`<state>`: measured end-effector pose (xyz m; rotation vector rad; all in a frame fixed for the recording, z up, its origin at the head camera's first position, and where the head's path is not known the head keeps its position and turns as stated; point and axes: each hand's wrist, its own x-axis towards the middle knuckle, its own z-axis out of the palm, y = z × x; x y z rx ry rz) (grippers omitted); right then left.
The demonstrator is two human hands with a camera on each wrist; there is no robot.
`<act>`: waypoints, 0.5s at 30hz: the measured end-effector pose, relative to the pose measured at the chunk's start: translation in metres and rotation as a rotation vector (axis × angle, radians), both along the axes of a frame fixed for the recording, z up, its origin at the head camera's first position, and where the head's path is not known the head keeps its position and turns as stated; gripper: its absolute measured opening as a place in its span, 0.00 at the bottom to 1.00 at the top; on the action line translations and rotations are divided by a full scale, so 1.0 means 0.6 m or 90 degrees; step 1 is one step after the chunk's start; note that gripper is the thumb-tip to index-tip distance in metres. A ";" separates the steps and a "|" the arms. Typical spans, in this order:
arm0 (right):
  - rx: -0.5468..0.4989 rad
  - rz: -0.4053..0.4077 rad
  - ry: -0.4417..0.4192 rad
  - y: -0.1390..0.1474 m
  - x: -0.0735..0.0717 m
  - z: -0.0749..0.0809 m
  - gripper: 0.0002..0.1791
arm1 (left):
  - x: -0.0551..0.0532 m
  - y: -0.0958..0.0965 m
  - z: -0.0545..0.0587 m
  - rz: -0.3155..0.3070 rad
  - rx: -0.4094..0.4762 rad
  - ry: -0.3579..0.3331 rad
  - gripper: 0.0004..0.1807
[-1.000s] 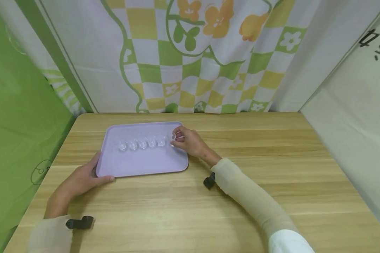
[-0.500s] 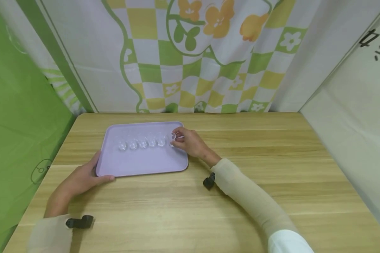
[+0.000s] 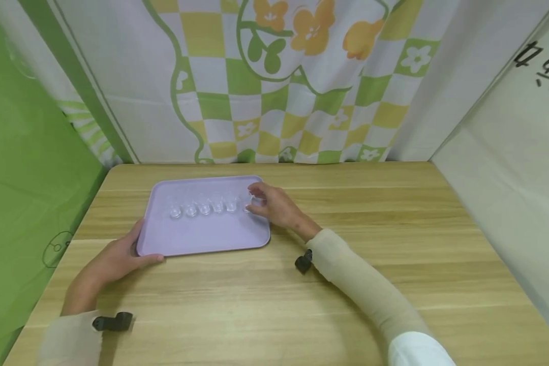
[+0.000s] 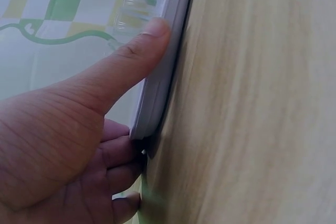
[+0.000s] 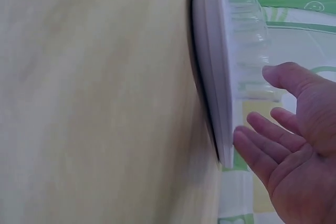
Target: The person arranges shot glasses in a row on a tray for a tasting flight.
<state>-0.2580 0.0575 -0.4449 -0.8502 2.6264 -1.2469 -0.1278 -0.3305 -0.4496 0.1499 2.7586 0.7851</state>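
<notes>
A lilac tray [image 3: 201, 236] bears a row of several small clear cups [image 3: 204, 209]. My left hand [image 3: 116, 260] grips its near left corner; in the left wrist view the thumb [image 4: 134, 51] lies along the tray's side and the fingers bend at the corner. Around the rightmost cup [image 3: 246, 205], my right hand [image 3: 276, 207] stands with thumb and fingers parted. In the right wrist view that end cup [image 5: 258, 94] stands upright on the tray between the right thumb [image 5: 286, 77] and the spread fingers [image 5: 273, 132].
The tray lies on a wood-grain table [image 3: 329, 284], towards its back left. A patterned curtain [image 3: 279, 101] hangs behind the table. A green wall sheet [image 3: 23, 152] stands on the left, a white one [image 3: 517, 152] on the right.
My right fingers have parted and let go of the rightmost cup, which stays at the end of the row. The left hand keeps its hold on the tray corner.
</notes>
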 end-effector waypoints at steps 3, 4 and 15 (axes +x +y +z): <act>0.027 -0.001 0.010 0.010 0.000 0.009 0.32 | -0.001 -0.002 -0.002 -0.013 0.026 0.011 0.69; 0.033 0.000 0.014 0.015 0.001 0.012 0.33 | -0.002 -0.002 -0.003 -0.021 0.040 0.018 0.69; 0.064 0.044 0.041 0.079 0.014 0.036 0.47 | 0.003 0.010 0.019 -0.011 0.084 0.120 0.65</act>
